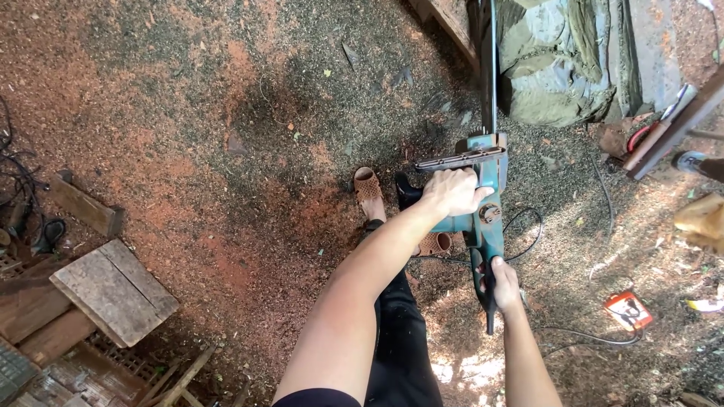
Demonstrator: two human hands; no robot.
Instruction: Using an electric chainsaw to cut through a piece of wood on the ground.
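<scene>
I hold a teal electric chainsaw [483, 203] in both hands, pointing away from me over sawdust-covered ground [226, 151]. My left hand [452, 191] is clamped over the front handle on top of the saw body, and my right hand [504, 283] is wrapped around the black rear grip nearer to me. The bar [490, 68] runs straight ahead from my left hand, toward a grey tarp bundle [562, 60] just to its right. A black cord [573, 332] trails off from below my right hand to an orange plug box [627, 309] on the ground, out to the right. My sandalled foot [368, 185] stands just left of my left hand. Well off to my left lie wooden planks [113, 290].
</scene>
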